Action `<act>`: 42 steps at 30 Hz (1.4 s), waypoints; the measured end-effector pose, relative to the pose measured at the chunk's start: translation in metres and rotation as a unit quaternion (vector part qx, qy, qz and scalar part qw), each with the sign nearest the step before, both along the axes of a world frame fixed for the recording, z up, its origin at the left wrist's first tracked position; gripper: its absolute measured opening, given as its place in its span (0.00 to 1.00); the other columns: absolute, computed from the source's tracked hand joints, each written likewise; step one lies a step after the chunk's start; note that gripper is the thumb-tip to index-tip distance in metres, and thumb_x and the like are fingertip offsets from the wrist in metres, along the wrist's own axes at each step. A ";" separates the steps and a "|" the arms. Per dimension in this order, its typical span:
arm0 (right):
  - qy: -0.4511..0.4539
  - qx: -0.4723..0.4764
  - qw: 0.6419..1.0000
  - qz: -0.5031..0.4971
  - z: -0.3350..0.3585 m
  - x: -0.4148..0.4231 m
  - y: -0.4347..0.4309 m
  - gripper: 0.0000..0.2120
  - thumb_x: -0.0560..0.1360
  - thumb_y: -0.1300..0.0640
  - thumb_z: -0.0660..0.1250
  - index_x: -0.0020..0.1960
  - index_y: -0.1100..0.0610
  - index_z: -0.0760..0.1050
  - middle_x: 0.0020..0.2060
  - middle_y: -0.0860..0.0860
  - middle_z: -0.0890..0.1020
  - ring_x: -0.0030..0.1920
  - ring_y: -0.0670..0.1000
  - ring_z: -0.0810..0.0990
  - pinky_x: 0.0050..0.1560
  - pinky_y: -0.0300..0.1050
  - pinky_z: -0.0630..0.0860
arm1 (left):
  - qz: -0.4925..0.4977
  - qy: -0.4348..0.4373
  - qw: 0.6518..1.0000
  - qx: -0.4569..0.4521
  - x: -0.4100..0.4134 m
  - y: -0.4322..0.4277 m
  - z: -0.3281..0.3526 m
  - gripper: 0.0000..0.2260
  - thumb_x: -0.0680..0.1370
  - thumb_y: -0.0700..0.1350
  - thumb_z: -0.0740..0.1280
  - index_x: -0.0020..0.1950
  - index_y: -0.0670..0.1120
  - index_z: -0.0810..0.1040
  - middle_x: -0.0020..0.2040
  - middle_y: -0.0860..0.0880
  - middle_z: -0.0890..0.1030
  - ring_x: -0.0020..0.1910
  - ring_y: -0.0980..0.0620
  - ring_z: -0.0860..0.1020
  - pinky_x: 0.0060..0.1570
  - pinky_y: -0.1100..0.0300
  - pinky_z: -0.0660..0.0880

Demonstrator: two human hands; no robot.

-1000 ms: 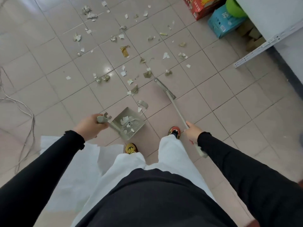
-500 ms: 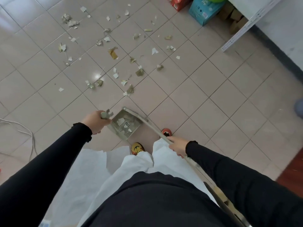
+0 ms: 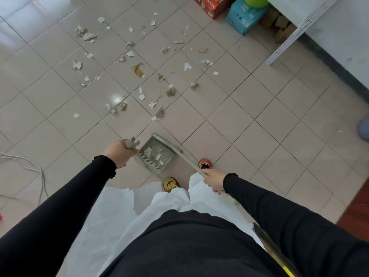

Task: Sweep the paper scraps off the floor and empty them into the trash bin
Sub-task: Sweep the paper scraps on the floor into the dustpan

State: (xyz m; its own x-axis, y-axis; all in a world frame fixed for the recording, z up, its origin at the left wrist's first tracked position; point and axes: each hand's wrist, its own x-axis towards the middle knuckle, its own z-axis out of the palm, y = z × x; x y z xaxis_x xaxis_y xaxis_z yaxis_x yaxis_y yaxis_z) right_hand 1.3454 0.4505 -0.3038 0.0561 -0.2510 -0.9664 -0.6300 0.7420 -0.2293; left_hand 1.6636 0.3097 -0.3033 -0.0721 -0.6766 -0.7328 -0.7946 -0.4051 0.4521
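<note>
Person stands on a pale pinkish tiled floor, seen from above; both arms in black sleeves, white trousers, two orange-and-black shoes at lower centre of the frame. Left hand, left of centre, is curled tight around the stubby grey-green handle of a small grey-green plastic dustpan; fingers wrapped, knuckles up. The pan sits low by the floor just ahead of the feet, comb teeth along its near-left edge, several white and greenish torn pieces lying inside it. Right hand, right of centre, is closed around the thin pale handle of a long pale grey-green broom; the shaft runs from that hand up and left, and the narrow broom head lies along the pan's far edge, touching it. Behind the hand the shaft disappears under the right sleeve. Loose white, green and gold paper scraps are scattered over the tiles in the upper left and upper centre of the frame, the nearest ones just beyond the pan. At upper right: a red cardboard box, a blue cardboard box beside it, a green ball resting above the blue box, and a white perforated metal bar slanting along the wall. White cables trail at the left edge. Trash bin not in view.
</note>
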 end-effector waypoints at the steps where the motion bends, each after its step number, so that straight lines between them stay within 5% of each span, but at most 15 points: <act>1: -0.008 0.000 1.000 -0.018 0.004 -0.003 0.004 0.23 0.81 0.63 0.53 0.75 0.55 0.61 0.38 0.54 0.68 0.27 0.49 0.67 0.22 0.40 0.67 | 0.001 0.001 1.000 -0.008 0.002 0.000 0.000 0.02 0.75 0.45 0.68 0.43 0.48 0.78 0.31 0.48 0.73 0.25 0.50 0.71 0.21 0.63 0.67; 7: 0.002 -0.060 0.996 -0.073 0.017 -0.013 0.004 0.27 0.81 0.59 0.55 0.78 0.44 0.57 0.38 0.53 0.72 0.27 0.48 0.66 0.22 0.38 0.67 | 0.031 0.012 0.999 -0.027 0.021 -0.013 0.001 0.02 0.77 0.43 0.67 0.48 0.47 0.79 0.31 0.48 0.71 0.27 0.49 0.70 0.25 0.61 0.67; 10: 0.024 -0.106 0.993 -0.052 0.018 -0.015 -0.031 0.26 0.82 0.57 0.55 0.79 0.47 0.56 0.36 0.44 0.71 0.29 0.43 0.66 0.25 0.35 0.66 | 0.043 0.013 0.998 -0.041 0.024 -0.030 0.003 0.02 0.76 0.43 0.67 0.47 0.46 0.79 0.31 0.49 0.71 0.27 0.49 0.70 0.25 0.61 0.68; 12: 0.040 -0.127 0.990 -0.036 0.014 -0.016 -0.060 0.27 0.82 0.56 0.54 0.80 0.49 0.54 0.48 0.42 0.76 0.32 0.38 0.62 0.31 0.32 0.62 | 0.053 0.012 0.997 -0.048 0.025 -0.044 0.003 0.01 0.76 0.43 0.68 0.46 0.47 0.79 0.30 0.49 0.70 0.26 0.50 0.69 0.23 0.62 0.67; 14: 0.050 -0.139 0.988 -0.033 0.009 -0.015 -0.093 0.27 0.82 0.56 0.54 0.80 0.50 0.54 0.67 0.52 0.74 0.34 0.41 0.64 0.33 0.34 0.64 | 0.059 0.008 0.997 -0.046 0.025 -0.061 0.002 0.01 0.76 0.44 0.68 0.46 0.48 0.79 0.31 0.49 0.70 0.26 0.50 0.70 0.22 0.62 0.67; 16: 0.053 -0.141 0.988 -0.034 0.003 -0.012 -0.128 0.27 0.82 0.58 0.54 0.80 0.50 0.54 0.71 0.57 0.71 0.40 0.49 0.71 0.35 0.39 0.69 | 0.068 0.002 0.997 -0.043 0.024 -0.079 0.000 0.01 0.75 0.44 0.68 0.46 0.49 0.79 0.32 0.48 0.71 0.26 0.49 0.70 0.23 0.61 0.67; 20: 0.092 -0.116 0.989 -0.014 -0.008 -0.002 -0.194 0.24 0.81 0.62 0.51 0.77 0.55 0.58 0.60 0.59 0.75 0.49 0.55 0.70 0.48 0.49 0.72 | 0.087 -0.017 0.996 -0.033 0.020 -0.119 -0.001 0.05 0.72 0.46 0.68 0.46 0.48 0.80 0.33 0.48 0.72 0.27 0.49 0.71 0.23 0.61 0.68; 24: 0.138 -0.103 0.983 -0.059 -0.016 0.009 -0.240 0.10 0.82 0.62 0.49 0.57 0.63 0.68 0.44 0.56 0.70 0.44 0.54 0.70 0.33 0.40 0.65 | 0.093 -0.026 0.995 -0.025 0.015 -0.152 -0.002 0.05 0.73 0.46 0.68 0.46 0.46 0.80 0.34 0.47 0.73 0.27 0.49 0.71 0.24 0.61 0.67; 26: 0.132 -0.082 0.988 0.010 -0.020 0.015 -0.249 0.08 0.82 0.62 0.53 0.47 0.61 0.69 0.41 0.55 0.71 0.41 0.52 0.72 0.34 0.38 0.67 | 0.098 -0.028 0.995 -0.026 0.012 -0.165 -0.003 0.04 0.74 0.44 0.69 0.47 0.46 0.80 0.34 0.48 0.75 0.26 0.49 0.71 0.22 0.62 0.67; 29: 0.052 -0.056 0.996 0.056 -0.013 0.018 -0.245 0.16 0.79 0.65 0.61 0.66 0.63 0.72 0.40 0.53 0.73 0.32 0.47 0.71 0.25 0.34 0.69 | 0.101 -0.023 0.994 -0.023 0.012 -0.180 -0.003 0.04 0.74 0.43 0.68 0.47 0.46 0.80 0.34 0.48 0.74 0.26 0.49 0.70 0.22 0.62 0.66; 34: 0.019 -0.029 0.993 0.112 0.010 -0.007 -0.219 0.19 0.79 0.61 0.54 0.68 0.59 0.70 0.30 0.50 0.71 0.26 0.49 0.68 0.20 0.36 0.64 | 0.101 -0.022 0.995 -0.015 0.018 -0.193 -0.002 0.05 0.76 0.42 0.68 0.50 0.43 0.80 0.37 0.44 0.76 0.27 0.48 0.70 0.22 0.62 0.65; 37: 0.021 -0.048 0.995 0.084 0.023 -0.007 -0.198 0.19 0.79 0.56 0.54 0.70 0.50 0.68 0.35 0.49 0.75 0.28 0.48 0.70 0.23 0.36 0.66 | 0.091 -0.014 0.996 -0.011 0.025 -0.198 0.001 0.06 0.77 0.41 0.68 0.53 0.41 0.79 0.40 0.42 0.78 0.27 0.49 0.69 0.21 0.62 0.65; 42: 0.065 -0.073 0.993 0.072 0.005 0.043 -0.217 0.23 0.81 0.58 0.53 0.76 0.53 0.59 0.55 0.57 0.77 0.44 0.56 0.76 0.37 0.42 0.74 | 0.057 -0.006 0.998 0.000 0.031 -0.202 0.013 0.06 0.78 0.42 0.68 0.51 0.41 0.79 0.42 0.41 0.78 0.26 0.50 0.69 0.21 0.63 0.66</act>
